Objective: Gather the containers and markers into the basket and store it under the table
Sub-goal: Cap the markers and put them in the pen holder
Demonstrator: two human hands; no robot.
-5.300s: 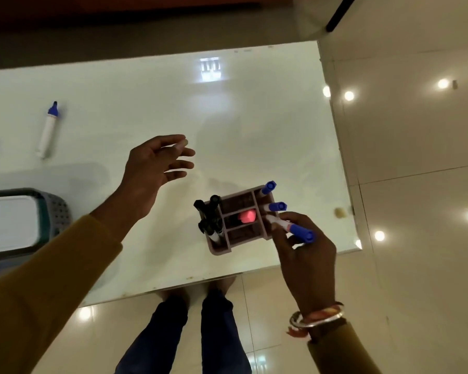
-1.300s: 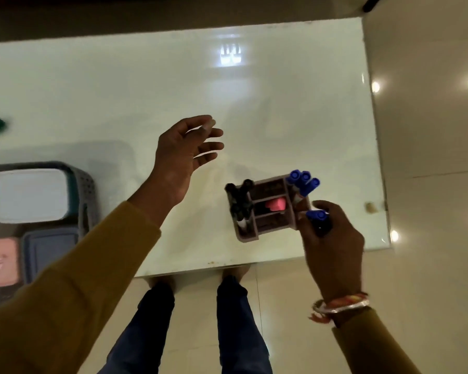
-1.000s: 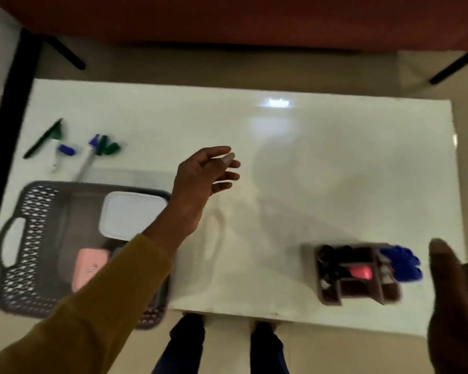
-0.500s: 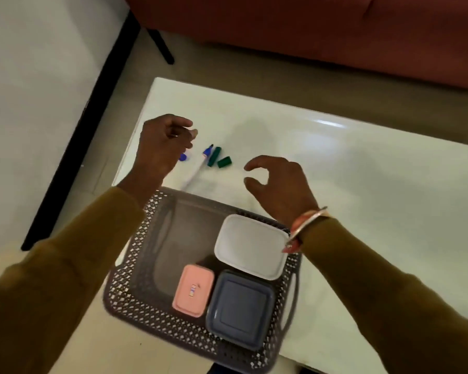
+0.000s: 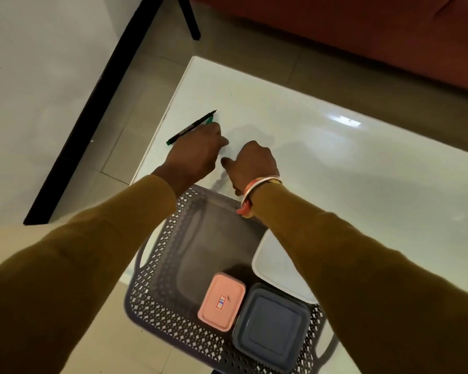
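A grey perforated basket stands at the near left end of the white table. It holds a pink container, a blue-grey container and a white container half hidden by my right arm. Just beyond the basket, my left hand and my right hand rest knuckles up on the tabletop, fingers curled under. A thin black pen with green ends lies at my left hand's fingertips. The other markers here are hidden beneath my hands.
The table's left edge and far left corner are close to my left hand. A black bar runs across the tiled floor on the left. A red sofa stands behind the table.
My view has swung from the table's right end, with the marker holder, to its left end. Both hands have come down together over the loose markers beyond the basket, which they now cover.
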